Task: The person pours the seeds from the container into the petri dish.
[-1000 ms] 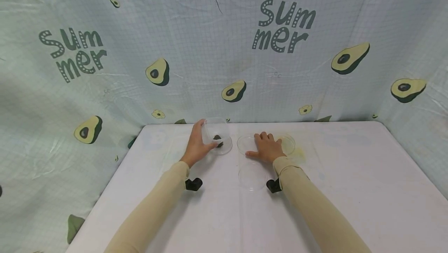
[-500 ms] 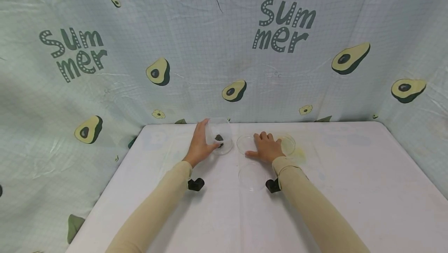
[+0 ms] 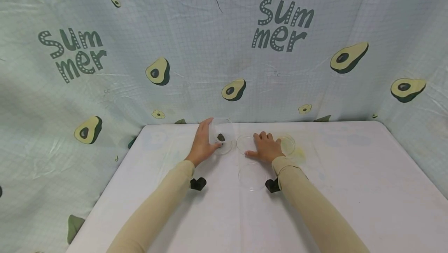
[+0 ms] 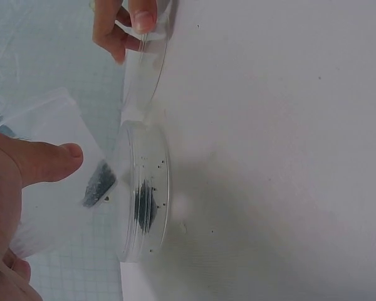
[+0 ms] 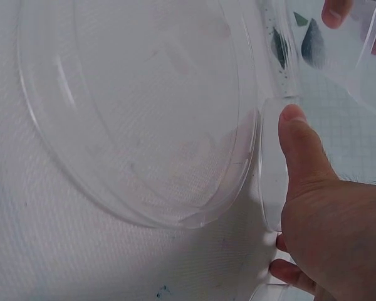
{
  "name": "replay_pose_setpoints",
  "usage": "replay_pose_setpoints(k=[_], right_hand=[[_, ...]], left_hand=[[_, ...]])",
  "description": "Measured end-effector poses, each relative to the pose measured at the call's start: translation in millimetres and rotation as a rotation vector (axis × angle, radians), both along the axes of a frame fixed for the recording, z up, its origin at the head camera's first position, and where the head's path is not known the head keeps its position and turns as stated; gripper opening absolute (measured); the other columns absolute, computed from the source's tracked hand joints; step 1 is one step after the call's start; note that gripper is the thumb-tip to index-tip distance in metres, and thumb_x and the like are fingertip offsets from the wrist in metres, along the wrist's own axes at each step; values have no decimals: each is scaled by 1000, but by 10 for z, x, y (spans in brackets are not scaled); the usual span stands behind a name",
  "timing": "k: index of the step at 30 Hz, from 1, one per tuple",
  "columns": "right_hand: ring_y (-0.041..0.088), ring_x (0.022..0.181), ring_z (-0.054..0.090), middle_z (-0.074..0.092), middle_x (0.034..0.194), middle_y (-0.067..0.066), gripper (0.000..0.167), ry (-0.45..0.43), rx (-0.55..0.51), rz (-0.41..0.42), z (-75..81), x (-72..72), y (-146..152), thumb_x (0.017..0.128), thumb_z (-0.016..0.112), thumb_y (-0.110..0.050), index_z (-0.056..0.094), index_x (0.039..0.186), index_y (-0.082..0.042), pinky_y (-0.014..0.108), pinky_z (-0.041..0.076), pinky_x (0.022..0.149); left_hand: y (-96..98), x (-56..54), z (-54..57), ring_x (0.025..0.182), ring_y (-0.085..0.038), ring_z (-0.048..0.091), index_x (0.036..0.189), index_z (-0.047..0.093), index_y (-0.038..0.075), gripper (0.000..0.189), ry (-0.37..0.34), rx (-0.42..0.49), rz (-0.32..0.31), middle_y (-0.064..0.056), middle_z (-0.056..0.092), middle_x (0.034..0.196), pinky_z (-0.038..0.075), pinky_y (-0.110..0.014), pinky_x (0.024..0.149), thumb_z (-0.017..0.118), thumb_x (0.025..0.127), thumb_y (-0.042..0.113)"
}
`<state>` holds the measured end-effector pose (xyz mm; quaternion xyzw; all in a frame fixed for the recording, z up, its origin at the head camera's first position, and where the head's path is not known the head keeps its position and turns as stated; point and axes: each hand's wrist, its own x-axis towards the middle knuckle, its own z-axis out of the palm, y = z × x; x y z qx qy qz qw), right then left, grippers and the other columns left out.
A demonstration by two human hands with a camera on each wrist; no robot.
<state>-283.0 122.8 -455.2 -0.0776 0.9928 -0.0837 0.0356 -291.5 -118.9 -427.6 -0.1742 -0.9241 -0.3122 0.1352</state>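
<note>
My left hand [image 3: 204, 142] grips a clear plastic cup [image 3: 223, 126], tilted, with a dark clump of grains [image 4: 100, 184] in its lowest corner. Just below the cup stands a clear petri dish [image 3: 224, 151] holding a small dark heap and scattered specks. Whether any grains are falling is hard to tell. My right hand [image 3: 267, 148] lies with spread fingers at a second clear dish [image 3: 244, 144], its straight thumb [image 5: 294, 125] touching that dish's rim. To the right of this hand, partly covered by it, is a dish with yellowish contents [image 3: 288, 144].
Nearer to me lies another clear dish [image 3: 252, 177], large in the right wrist view. The white table [image 3: 367, 187] ends at a printed cloth [image 3: 196, 51] hanging behind. A few dark specks dot the tabletop in the left wrist view.
My left hand and the tilted cup have shifted slightly to the right over the dish. The heap in the dish is now more hidden in the head view. My right hand stays put.
</note>
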Motion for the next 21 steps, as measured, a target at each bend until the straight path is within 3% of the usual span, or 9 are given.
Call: replay_pose_setpoints(k=[9,21], right_hand=[[38,125,43,46,136,18,87,10,-7,5,23,44,-2,83,61,-64,39,146,-8,67,37,99],[37,125,43,46,136,18,88,-11,-6,-2,0,0,4,83,60,-66,38,147,-9,67,37,99]], left_hand=[[28,12,17,139,-29,36,146,30,10,88,-2,-1,-8,-13,36,147,30,-43,118,82,76,12],[85,-35,15,139,-28,36,146,30,11,88,41,-40,-23,-12,35,148,31,-42,117,82,76,11]])
